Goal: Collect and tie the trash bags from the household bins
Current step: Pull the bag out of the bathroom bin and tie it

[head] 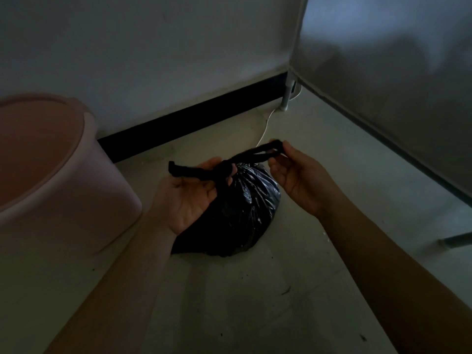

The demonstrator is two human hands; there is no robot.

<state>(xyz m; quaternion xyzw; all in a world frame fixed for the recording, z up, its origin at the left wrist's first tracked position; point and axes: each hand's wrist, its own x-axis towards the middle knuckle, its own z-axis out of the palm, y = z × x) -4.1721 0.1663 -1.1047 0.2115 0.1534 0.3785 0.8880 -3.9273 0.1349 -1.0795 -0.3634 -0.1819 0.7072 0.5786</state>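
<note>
Over the glossy black plastic trash bag, left hand and right hand each grip one twisted tail. Pull evenly outward to seat the knot tight.

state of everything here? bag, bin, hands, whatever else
trash bag: on the floor, full, neck gathered, twisted ends crossed at the top
left hand: palm up, grips one twisted end
right hand: pinches the other end, raised
pink bin: upright, lid on
white cable: lying loose on the floor
</note>
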